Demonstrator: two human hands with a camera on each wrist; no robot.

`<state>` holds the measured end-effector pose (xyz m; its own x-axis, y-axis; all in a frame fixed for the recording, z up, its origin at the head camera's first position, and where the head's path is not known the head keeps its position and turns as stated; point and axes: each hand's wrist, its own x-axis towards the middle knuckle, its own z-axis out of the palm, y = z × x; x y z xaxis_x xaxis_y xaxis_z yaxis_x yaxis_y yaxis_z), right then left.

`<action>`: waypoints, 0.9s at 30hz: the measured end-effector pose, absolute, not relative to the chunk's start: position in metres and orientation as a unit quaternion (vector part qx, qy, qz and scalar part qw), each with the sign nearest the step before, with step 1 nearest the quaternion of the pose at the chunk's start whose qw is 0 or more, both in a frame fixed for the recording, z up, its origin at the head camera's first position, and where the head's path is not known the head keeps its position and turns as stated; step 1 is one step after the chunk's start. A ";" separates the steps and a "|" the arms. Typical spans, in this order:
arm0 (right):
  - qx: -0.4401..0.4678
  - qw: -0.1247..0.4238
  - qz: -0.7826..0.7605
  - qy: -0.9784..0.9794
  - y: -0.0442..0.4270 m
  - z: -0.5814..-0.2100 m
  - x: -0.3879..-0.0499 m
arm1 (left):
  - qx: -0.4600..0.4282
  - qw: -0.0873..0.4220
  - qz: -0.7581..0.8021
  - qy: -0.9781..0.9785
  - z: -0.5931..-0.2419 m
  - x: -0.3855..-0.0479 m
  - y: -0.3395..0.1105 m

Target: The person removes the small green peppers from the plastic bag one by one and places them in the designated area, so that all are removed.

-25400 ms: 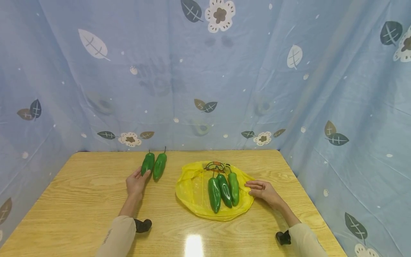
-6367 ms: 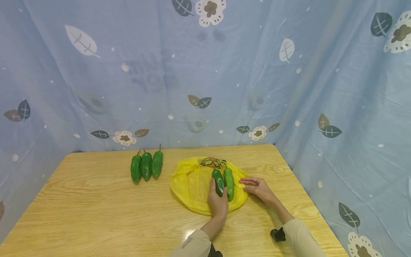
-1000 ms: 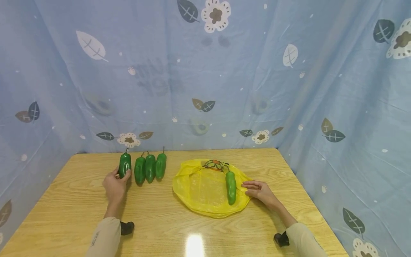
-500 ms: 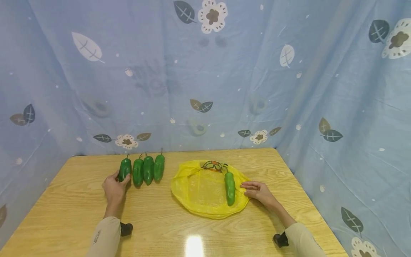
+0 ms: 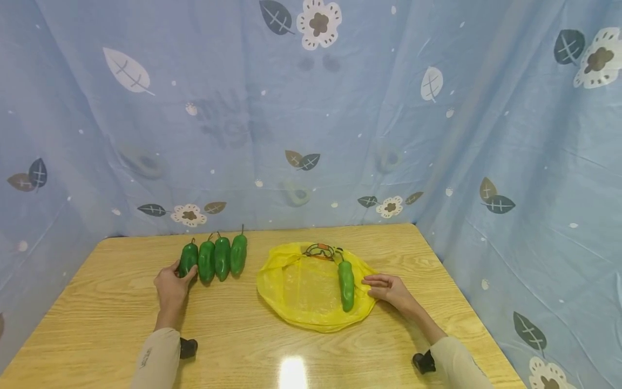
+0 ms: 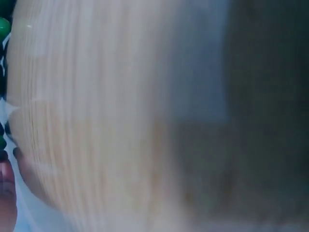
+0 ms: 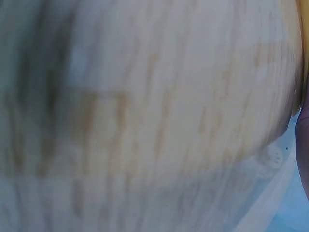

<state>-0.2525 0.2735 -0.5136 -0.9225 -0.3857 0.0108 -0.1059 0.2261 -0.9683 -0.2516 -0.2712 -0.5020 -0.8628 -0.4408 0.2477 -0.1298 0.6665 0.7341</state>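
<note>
My left hand [image 5: 171, 286] grips the lower part of a dark green chili pepper [image 5: 189, 256], thumb on its right side and fingers on its left. That pepper is at the left end of a row of green chili peppers [image 5: 222, 258], stems pointing to the back. On the right, a yellow plastic bag [image 5: 301, 316] lies flattened with one lighter green chili pepper [image 5: 346, 286] on it. My right hand [image 5: 392, 290] touches the bag's right edge with its fingers extended. Fingers [image 6: 6, 193] show at the left wrist view's edge; a sliver of hand [image 7: 303, 140] shows in the right wrist view.
The wooden table [image 5: 233, 335] ends at a blue patterned curtain [image 5: 272, 135], which hangs behind and along both sides. A printed goggle-like picture [image 5: 319, 250] marks the bag's back edge. Black wrist cameras [image 5: 188, 348] sit at both cuffs. Both wrist views mostly show blurred tabletop.
Over the last second my left hand lowers its pepper beside the row, narrowing the gap. Earlier, peppers moved from the bag to the row, leaving one on it. My right hand stays put.
</note>
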 end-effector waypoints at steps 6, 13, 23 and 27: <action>-0.157 0.113 -0.605 0.773 0.273 -0.513 -0.252 | 0.160 0.170 -0.372 -0.898 -0.500 -0.251 -0.272; -0.155 0.115 -0.602 0.775 0.273 -0.512 -0.252 | 0.140 0.133 -0.355 -0.915 -0.498 -0.252 -0.277; -0.168 0.117 -0.601 0.772 0.272 -0.510 -0.250 | 0.127 0.052 -0.388 -0.912 -0.486 -0.236 -0.284; -0.168 0.117 -0.599 0.774 0.272 -0.509 -0.249 | 0.132 0.088 -0.410 -0.898 -0.484 -0.231 -0.281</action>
